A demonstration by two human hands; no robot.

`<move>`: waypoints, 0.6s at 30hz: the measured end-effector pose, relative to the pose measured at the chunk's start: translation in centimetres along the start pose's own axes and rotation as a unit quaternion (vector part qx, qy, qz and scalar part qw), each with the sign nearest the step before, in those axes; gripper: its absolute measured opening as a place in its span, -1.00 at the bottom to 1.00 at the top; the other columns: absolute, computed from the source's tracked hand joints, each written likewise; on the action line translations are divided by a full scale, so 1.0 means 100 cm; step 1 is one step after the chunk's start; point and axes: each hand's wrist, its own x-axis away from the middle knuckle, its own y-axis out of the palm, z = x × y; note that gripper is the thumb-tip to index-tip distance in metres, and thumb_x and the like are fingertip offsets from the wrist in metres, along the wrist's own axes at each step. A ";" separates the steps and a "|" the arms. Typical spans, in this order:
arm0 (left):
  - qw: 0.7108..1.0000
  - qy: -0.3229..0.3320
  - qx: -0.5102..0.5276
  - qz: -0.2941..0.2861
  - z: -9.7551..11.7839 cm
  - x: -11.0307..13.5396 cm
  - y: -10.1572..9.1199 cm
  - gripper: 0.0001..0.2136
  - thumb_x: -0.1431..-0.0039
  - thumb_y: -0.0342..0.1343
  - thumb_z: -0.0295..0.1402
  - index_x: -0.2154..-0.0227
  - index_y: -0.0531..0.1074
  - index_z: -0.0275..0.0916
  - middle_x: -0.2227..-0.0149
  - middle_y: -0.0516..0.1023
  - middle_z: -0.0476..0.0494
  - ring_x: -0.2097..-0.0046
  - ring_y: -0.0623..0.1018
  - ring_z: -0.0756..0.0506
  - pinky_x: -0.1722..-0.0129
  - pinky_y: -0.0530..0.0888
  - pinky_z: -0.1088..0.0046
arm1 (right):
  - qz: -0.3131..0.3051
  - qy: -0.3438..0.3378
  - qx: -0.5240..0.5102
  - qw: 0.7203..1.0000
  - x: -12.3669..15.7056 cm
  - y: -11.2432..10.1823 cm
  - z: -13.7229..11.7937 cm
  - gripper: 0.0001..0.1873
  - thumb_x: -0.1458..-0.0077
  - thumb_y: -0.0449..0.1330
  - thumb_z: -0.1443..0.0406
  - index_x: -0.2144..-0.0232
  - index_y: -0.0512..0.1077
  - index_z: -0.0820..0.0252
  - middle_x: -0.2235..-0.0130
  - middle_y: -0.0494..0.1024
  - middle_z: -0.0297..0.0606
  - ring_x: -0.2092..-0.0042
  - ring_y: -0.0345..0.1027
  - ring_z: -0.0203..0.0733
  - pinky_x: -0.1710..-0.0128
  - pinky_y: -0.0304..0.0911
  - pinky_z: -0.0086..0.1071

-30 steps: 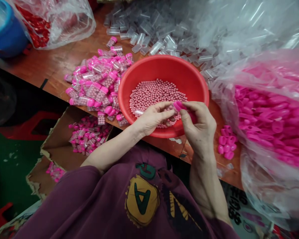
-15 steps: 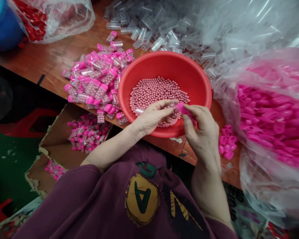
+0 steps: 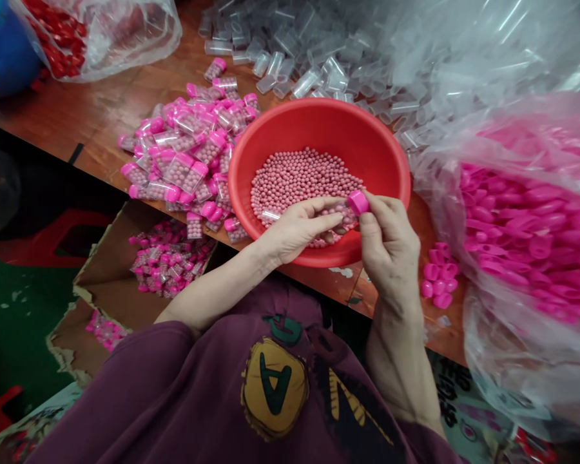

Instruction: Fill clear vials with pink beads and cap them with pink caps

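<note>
Over the near side of a red bowl (image 3: 319, 122), my left hand (image 3: 292, 229) is closed around a small clear bottle (image 3: 339, 209) with pink beads in it, partly hidden by the fingers. Thumb and fingers of my right hand (image 3: 391, 241) pinch a bright pink cap (image 3: 358, 202) at the bottle's end. Whether the cap is fully seated I cannot tell. Loose pink beads (image 3: 304, 174) cover the bowl's bottom, and a clear tube (image 3: 269, 217) lies among them beside my left hand.
Left of the bowl is a pile of capped, bead-filled bottles (image 3: 183, 154); more lie in a cardboard box (image 3: 101, 270) below the table edge. Clear tubes (image 3: 314, 64) are heaped behind. At right are loose pink caps (image 3: 439, 277) and a plastic bag of pink pieces (image 3: 536, 238).
My right fingers have shifted slightly, so the pink cap now shows plainly at the bottle's end. My left hand keeps nearly the same place.
</note>
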 end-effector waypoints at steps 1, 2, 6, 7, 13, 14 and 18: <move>1.000 0.000 -0.004 0.004 0.000 0.000 0.000 -0.70 -0.24 0.53 -0.31 0.02 0.68 -0.21 0.18 0.71 -0.11 0.24 0.59 -0.01 0.25 0.45 0.47 | -0.005 -0.003 0.000 1.000 0.000 0.000 0.000 -0.61 -0.53 0.18 0.13 -0.26 0.63 -0.06 -0.07 0.68 -0.13 -0.08 0.64 -0.01 -0.14 0.61 -0.01; 1.000 0.002 -0.007 0.009 0.000 0.000 0.000 -0.71 -0.24 0.53 -0.30 0.02 0.68 -0.20 0.19 0.70 -0.11 0.25 0.58 -0.01 0.26 0.45 0.46 | -0.007 -0.005 0.002 1.000 0.000 0.000 -0.001 -0.61 -0.53 0.18 0.13 -0.26 0.64 -0.06 -0.06 0.68 -0.13 -0.06 0.64 -0.01 -0.12 0.62 -0.02; 1.000 0.009 -0.012 0.026 0.000 0.001 -0.001 -0.71 -0.27 0.51 -0.28 0.01 0.68 -0.19 0.18 0.70 -0.11 0.27 0.57 0.00 0.27 0.45 0.47 | 0.004 0.011 0.011 1.000 -0.001 -0.003 -0.006 -0.68 -0.50 0.24 0.15 -0.17 0.69 -0.07 0.01 0.70 -0.17 0.00 0.65 -0.03 -0.06 0.63 -0.07; 1.000 0.010 -0.012 0.027 0.000 0.001 -0.001 -0.71 -0.27 0.51 -0.28 0.01 0.68 -0.19 0.18 0.69 -0.11 0.27 0.58 0.00 0.27 0.45 0.47 | 0.006 0.014 0.007 1.000 -0.001 -0.004 -0.007 -0.70 -0.49 0.25 0.16 -0.14 0.70 -0.07 0.02 0.71 -0.18 0.00 0.66 -0.04 -0.06 0.63 -0.08; 1.000 0.012 -0.009 0.027 0.001 0.001 0.002 -0.77 -0.31 0.47 -0.31 0.02 0.68 -0.19 0.21 0.68 -0.10 0.30 0.55 0.02 0.32 0.43 0.51 | 0.026 0.021 -0.014 0.999 -0.002 -0.003 -0.009 -0.77 -0.41 0.33 0.22 -0.03 0.74 -0.03 0.07 0.75 -0.22 0.04 0.68 -0.07 -0.02 0.63 -0.10; 0.999 0.011 -0.012 0.030 0.001 0.002 0.002 -0.77 -0.31 0.47 -0.31 0.02 0.68 -0.19 0.22 0.68 -0.10 0.30 0.56 0.01 0.32 0.43 0.51 | 0.026 0.024 -0.013 0.999 -0.003 -0.002 -0.009 -0.77 -0.41 0.32 0.21 -0.03 0.74 -0.03 0.07 0.76 -0.23 0.04 0.68 -0.07 -0.01 0.64 -0.10; 0.999 0.008 -0.015 0.036 0.000 0.002 0.004 -0.74 -0.25 0.52 -0.29 0.05 0.69 -0.20 0.27 0.65 -0.07 0.28 0.58 0.01 0.30 0.46 0.51 | 0.024 0.006 -0.003 1.000 -0.003 0.002 -0.011 -0.79 -0.43 0.32 0.21 -0.02 0.73 -0.05 0.07 0.76 -0.21 0.05 0.69 -0.05 -0.01 0.65 -0.08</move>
